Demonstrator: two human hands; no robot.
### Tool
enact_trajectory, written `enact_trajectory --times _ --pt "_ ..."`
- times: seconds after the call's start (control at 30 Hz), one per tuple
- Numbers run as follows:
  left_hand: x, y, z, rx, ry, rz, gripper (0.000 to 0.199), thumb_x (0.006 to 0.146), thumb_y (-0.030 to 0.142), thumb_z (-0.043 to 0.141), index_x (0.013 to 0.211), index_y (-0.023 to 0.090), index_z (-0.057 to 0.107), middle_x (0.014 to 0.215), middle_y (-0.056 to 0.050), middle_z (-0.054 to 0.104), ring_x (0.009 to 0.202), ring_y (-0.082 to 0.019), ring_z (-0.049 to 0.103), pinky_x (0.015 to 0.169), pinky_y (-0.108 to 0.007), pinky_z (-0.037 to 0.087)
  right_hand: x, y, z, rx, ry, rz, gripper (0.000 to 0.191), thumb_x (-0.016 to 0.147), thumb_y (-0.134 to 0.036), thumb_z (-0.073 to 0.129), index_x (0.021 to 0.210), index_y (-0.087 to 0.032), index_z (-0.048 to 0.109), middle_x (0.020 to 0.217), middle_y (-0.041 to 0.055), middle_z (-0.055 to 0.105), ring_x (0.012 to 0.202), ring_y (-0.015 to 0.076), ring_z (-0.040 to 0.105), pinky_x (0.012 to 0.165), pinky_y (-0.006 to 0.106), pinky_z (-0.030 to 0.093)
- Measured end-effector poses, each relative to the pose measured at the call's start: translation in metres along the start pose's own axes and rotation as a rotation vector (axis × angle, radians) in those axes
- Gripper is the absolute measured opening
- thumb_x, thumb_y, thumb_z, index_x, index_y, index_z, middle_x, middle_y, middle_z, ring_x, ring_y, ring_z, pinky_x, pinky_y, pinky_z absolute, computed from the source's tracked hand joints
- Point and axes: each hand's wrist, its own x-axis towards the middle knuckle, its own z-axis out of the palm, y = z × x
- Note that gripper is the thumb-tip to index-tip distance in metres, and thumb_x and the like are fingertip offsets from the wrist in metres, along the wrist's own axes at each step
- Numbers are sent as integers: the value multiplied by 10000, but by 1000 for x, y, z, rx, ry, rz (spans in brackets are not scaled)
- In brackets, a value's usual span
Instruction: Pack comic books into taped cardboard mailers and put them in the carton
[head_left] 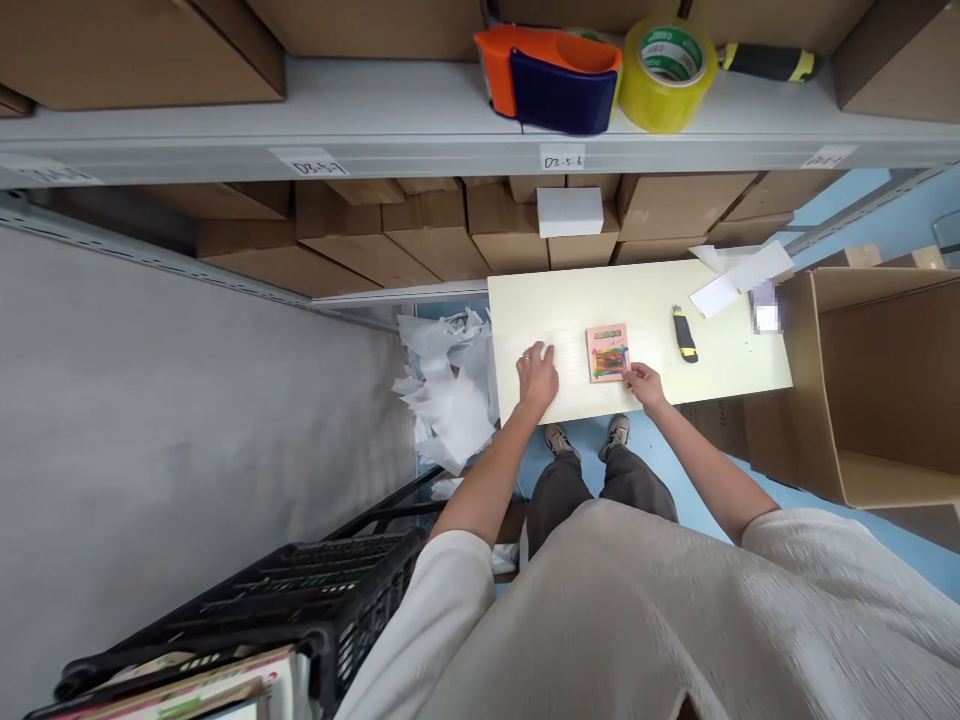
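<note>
A small pink box (608,352) with a colourful picture lies on the pale yellow board (645,290). My right hand (644,386) is closed at the box's lower right corner, thumb and fingers pinching it. To the left of the box, my left hand (537,378) rests on what looks like a clear or whitish sheet (571,360), fingers spread and holding nothing. A black and yellow utility knife (684,335) lies on the board to the right of the box.
Crumpled white wrapping (454,390) hangs at the board's left. White papers (742,280) lie at its right end, beside an open cardboard box (885,380). Above, a shelf (412,120) holds a tape dispenser (559,85) and yellow tape (660,95). A black crate (352,600) stands lower left.
</note>
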Motion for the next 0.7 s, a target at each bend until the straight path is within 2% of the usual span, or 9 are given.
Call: enact_trajectory --times 0.07,0.13,0.2,0.27,0.37,0.47,0.6,0.7 --pt "-5 24 10 -39 -62 100 598 1046 266 479 1641 213 495 1684 -170 495 1545 -361 457 1259 -528 406 0 4 -6 -159 -43 -26 277 765 -489 695 872 -234 710 670 -4 658 714 214 620 689 328 511" --pt "-9 48 23 -58 -104 154 637 1056 390 528 1666 215 466 1713 -169 466 1561 -368 438 1267 -514 396 4 6 -11 -341 -64 -90 225 805 -460 670 858 -246 716 670 -4 668 750 235 657 735 339 524" --pt "-11 68 35 -47 -108 137 726 1018 463 616 1678 209 450 1749 -184 416 1597 -396 387 1285 -538 363 9 8 -16 -471 -86 -149 207 854 -444 655 898 -255 727 722 13 702 803 255 688 774 350 533" --pt "-13 81 44 -28 -96 80 760 994 463 659 1682 219 449 1775 -190 376 1626 -414 342 1298 -571 328 14 9 -22 -538 -108 -180 200 905 -415 628 967 -259 736 838 45 753 884 272 711 822 364 548" --pt "-14 90 49 -19 -89 9 720 1017 424 612 1692 237 443 1799 -179 340 1661 -408 292 1312 -595 291 19 11 -34 -588 -91 -240 277 950 -348 553 1122 -234 738 1106 109 765 1019 283 710 908 387 567" --pt "-16 90 50 -18 -96 -8 711 1041 426 545 1715 242 410 1816 -166 313 1687 -395 250 1331 -596 258 26 11 -45 -623 -33 -281 439 962 -332 509 1336 -168 671 1320 179 670 1087 299 679 963 422 572" --pt "-19 88 53 -13 -100 -1 743 1055 471 505 1744 237 356 1837 -156 261 1704 -384 207 1349 -603 211 48 4 -53 -668 36 -268 549 973 -352 524 1479 -138 543 1402 212 585 1159 334 637 976 455 563" --pt "-22 87 57 -21 -86 12 764 1057 499 504 1752 226 341 1844 -160 237 1714 -378 179 1360 -609 172 68 -2 -53 -697 64 -242 489 957 -342 587 1408 -155 561 1372 199 574 1120 331 640 965 455 556"
